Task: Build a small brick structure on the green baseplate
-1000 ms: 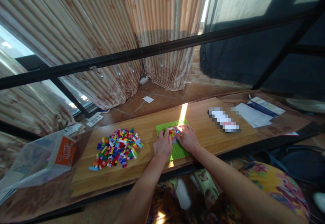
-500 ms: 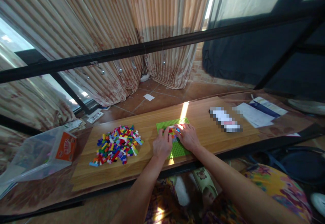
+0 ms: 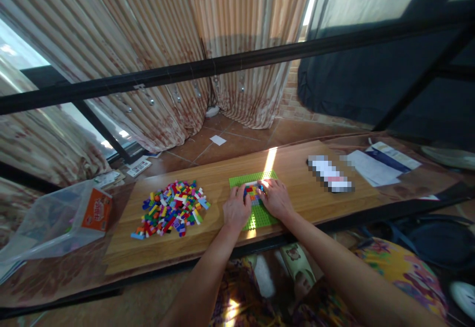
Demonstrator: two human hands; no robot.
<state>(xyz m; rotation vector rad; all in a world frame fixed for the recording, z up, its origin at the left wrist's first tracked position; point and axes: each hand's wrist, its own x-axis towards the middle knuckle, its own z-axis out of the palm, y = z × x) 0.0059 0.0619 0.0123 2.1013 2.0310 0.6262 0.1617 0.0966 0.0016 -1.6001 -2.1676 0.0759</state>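
A green studded baseplate (image 3: 261, 219) lies on the wooden board, with a small group of coloured toy bricks (image 3: 254, 195) on its middle and upper part. My left hand (image 3: 236, 208) rests over the plate's left edge, its thumb and fingers bent against the left side of these bricks. From the right, my right hand (image 3: 277, 199) reaches across the plate with curled fingers closed at the bricks' right end, near a small blue spot. Both hands hide part of the bricks, and the exact pieces under the fingertips are too small to tell.
A pile of loose toy bricks (image 3: 174, 210) spreads over the board's left side. Left of it stands a clear plastic box (image 3: 63, 233) with an orange label. A blurred-out phone (image 3: 329, 173) and papers (image 3: 371, 166) lie to the right. A dark rail (image 3: 222, 67) crosses behind.
Both hands stay at the bricks on the baseplate, with slight finger shifts. The left fingers have drawn back a little, showing more of the bricks between the hands.
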